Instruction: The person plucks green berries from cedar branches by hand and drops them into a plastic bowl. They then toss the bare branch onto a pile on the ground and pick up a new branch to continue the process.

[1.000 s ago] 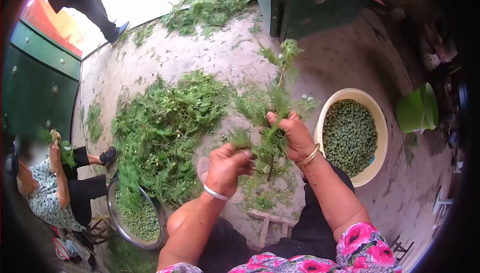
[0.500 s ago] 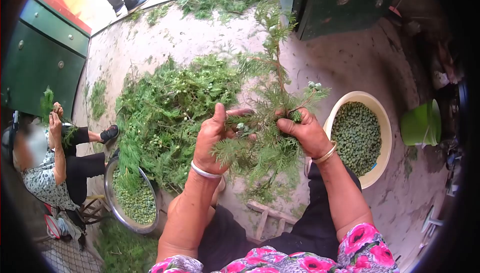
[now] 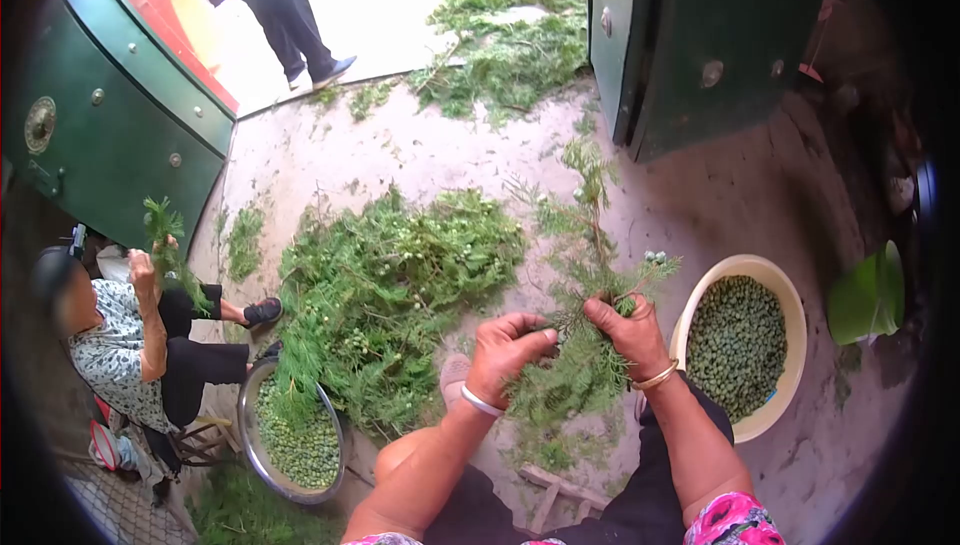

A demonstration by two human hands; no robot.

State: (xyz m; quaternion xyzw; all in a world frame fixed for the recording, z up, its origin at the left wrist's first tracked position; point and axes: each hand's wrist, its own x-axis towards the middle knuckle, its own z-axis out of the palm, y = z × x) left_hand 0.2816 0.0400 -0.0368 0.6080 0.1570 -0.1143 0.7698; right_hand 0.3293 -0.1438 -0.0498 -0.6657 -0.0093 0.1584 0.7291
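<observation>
My right hand [image 3: 630, 337] grips a leafy conifer branch [image 3: 590, 220] by its stem. The branch points away from me, with a few pale green cones [image 3: 655, 258] near its right side. Just left of the branch, my left hand [image 3: 503, 357] is closed with thumb and fingertips pressed together; what lies between them, if anything, is hidden. To the right of my right hand stands a cream tub [image 3: 799, 345] full of small green cones [image 3: 738, 345]. A large heap of cut conifer branches [image 3: 400, 275] lies on the floor beyond my left hand.
At the left sits another person [image 3: 120, 345] holding a green sprig [image 3: 165, 230]. A metal basin [image 3: 335, 460] of green cones is beside them. A green bucket [image 3: 865, 295] is at the right. Someone's legs [image 3: 285, 15] show at the doorway, between green doors [image 3: 720, 45].
My left hand has gone from open fingers beside the sprays to a closed pinch, lower and slightly right. My right hand still grips the branch. The view has tilted up.
</observation>
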